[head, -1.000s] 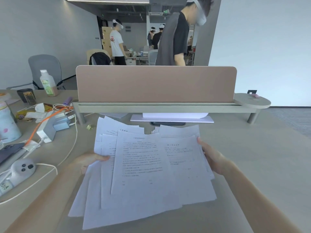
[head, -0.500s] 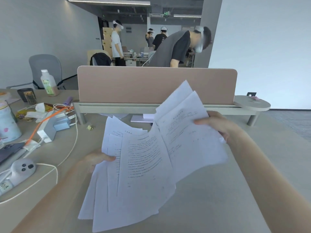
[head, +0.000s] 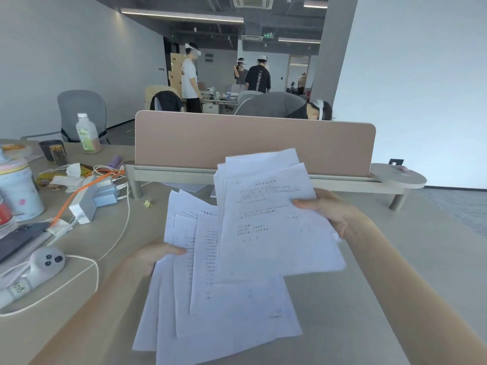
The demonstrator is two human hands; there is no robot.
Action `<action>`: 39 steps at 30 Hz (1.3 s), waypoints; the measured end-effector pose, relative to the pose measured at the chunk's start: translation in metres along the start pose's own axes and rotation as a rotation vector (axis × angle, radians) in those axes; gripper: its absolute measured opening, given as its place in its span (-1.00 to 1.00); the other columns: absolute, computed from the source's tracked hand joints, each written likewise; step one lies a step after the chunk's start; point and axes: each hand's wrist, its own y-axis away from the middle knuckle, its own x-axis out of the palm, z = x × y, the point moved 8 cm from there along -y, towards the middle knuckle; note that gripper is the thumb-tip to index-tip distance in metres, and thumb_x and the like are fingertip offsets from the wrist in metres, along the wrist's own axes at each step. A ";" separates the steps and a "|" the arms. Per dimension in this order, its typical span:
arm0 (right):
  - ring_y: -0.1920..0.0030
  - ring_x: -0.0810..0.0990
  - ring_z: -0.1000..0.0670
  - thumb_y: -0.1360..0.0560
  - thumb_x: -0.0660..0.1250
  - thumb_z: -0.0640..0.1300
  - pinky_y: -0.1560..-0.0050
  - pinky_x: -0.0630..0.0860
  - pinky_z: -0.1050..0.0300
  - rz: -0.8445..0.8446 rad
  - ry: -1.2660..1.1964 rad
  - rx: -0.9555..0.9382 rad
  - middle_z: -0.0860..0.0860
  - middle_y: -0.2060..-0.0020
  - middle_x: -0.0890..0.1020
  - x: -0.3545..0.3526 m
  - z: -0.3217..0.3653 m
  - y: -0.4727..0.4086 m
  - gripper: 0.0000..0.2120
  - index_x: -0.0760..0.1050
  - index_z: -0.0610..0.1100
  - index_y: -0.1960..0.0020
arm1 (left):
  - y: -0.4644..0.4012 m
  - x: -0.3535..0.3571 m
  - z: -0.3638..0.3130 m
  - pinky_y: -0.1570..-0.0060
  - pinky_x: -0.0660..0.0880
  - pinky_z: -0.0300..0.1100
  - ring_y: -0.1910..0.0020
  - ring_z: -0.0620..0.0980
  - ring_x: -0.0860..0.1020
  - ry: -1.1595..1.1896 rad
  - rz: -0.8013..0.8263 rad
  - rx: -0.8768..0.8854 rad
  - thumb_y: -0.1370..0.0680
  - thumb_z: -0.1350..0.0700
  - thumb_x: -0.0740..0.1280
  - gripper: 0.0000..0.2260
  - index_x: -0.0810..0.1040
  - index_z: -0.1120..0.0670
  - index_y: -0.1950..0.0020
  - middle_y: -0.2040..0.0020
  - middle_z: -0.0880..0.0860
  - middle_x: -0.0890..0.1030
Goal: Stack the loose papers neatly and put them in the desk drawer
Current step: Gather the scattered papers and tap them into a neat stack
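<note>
Room: open office with grey walls; several people are standing at far desks, and one person (head: 279, 106) is bending low just behind the divider panel (head: 253, 143).
Surface (head: 369, 299): pale beige, lying bare to the right of the papers and along the near edge; the divider panel and its low shelf rail (head: 263, 177) are closing off the far side.
Left clutter: a power adapter (head: 87, 204) with orange and white cables, a white controller (head: 46, 262), a dark notebook (head: 18, 239), a binder clip (head: 149, 203) and crumpled wrappers are crowding the left side.
Papers: white printed sheets in two bunches; the lower bunch (head: 210, 299) is fanning out unevenly, its bottom corners splaying over the surface; the upper bunch (head: 271, 219) is tilting above and overlapping it.
Left hand (head: 155, 256): pinching the lower bunch at its left edge, thumb on top.
Right hand (head: 332, 209): gripping the upper bunch at its right edge, thumb on the printed face.
Containers: a bottle (head: 87, 134) holding pale brown liquid, a dark cup (head: 51, 150), a small jar (head: 58, 154) and a floral canister (head: 18, 188) are standing at far left; the other contents cannot be made out.
</note>
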 end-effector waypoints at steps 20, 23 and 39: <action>0.31 0.23 0.00 -0.35 0.27 -0.19 0.26 0.11 0.10 -0.285 0.628 0.083 -0.04 0.39 0.31 0.053 -0.134 -0.041 -0.81 0.33 -0.27 0.34 | -0.020 0.063 -0.007 -0.27 0.50 0.01 -0.23 0.07 0.61 0.155 0.030 -0.059 -0.25 0.00 0.66 -0.37 0.62 0.12 -0.28 -0.22 0.06 0.68; 0.30 0.20 -0.04 -0.40 0.27 -0.21 0.26 0.07 0.08 -0.295 0.606 0.087 -0.09 0.37 0.27 0.052 -0.132 -0.039 -0.77 0.26 -0.16 0.35 | -0.022 0.067 -0.012 -0.05 0.61 0.05 -0.08 0.17 0.69 0.131 0.002 -0.030 -0.41 0.24 0.55 -0.61 0.64 0.19 -0.22 -0.12 0.17 0.72; -0.05 0.75 -0.17 -0.53 0.42 -0.28 -0.03 0.67 -0.16 -0.321 -0.249 -0.201 -0.11 -0.08 0.75 0.014 -0.033 -0.011 -0.75 0.54 -0.19 -0.20 | 0.045 0.103 -0.134 -0.01 0.65 -0.06 -0.05 0.04 0.72 0.312 0.144 0.441 -0.55 0.26 0.38 -0.78 0.65 0.07 -0.16 -0.10 0.06 0.74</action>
